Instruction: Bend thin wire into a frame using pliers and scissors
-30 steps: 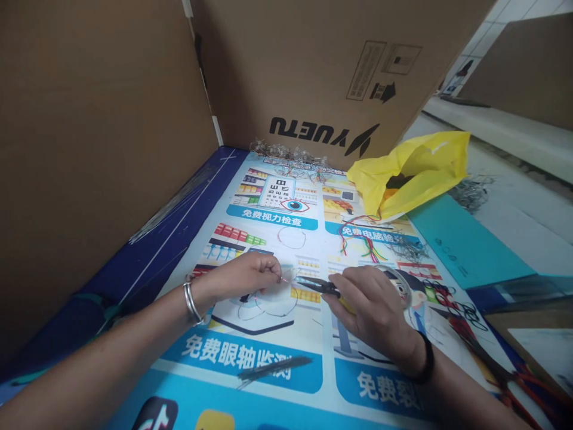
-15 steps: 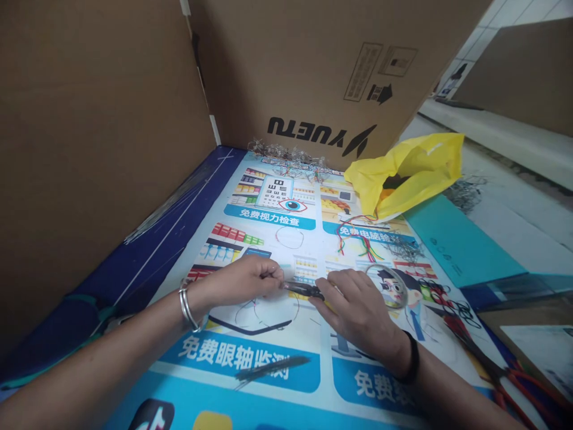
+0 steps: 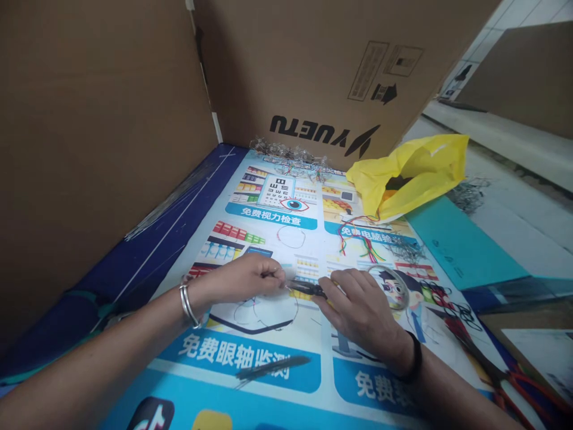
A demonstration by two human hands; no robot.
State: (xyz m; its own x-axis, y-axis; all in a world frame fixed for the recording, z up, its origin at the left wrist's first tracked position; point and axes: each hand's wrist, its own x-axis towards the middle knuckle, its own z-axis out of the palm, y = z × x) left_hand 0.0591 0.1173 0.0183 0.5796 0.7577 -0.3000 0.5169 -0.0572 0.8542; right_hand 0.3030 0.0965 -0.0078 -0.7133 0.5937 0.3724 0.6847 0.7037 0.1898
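Note:
My left hand [image 3: 257, 278] is closed in a pinch at the middle of the printed sheet. A thin wire loop [image 3: 297, 307] curves down from its fingertips; the pinched part is hidden. My right hand [image 3: 353, 301] is wrapped round dark-jawed pliers [image 3: 305, 288]. The jaws point left and end right beside the left fingertips. Whether they grip the wire is too small to tell. Below the hands lies a bundle of dark cut wires [image 3: 273, 370]. Another thin ring [image 3: 290, 237] lies flat beyond the left hand.
Cardboard walls [image 3: 250, 71] stand at the left and back. A yellow bag [image 3: 416, 173] with coloured cords [image 3: 369, 248] sits at the back right. Red-handled scissors [image 3: 501, 376] lie at the right, near a clear tape roll [image 3: 405, 292]. Tangled wire pieces [image 3: 290, 152] line the back.
The plier tips have shifted slightly right, away from the left fingertips, leaving a small gap. Both hands otherwise keep their places, and the view has moved a little.

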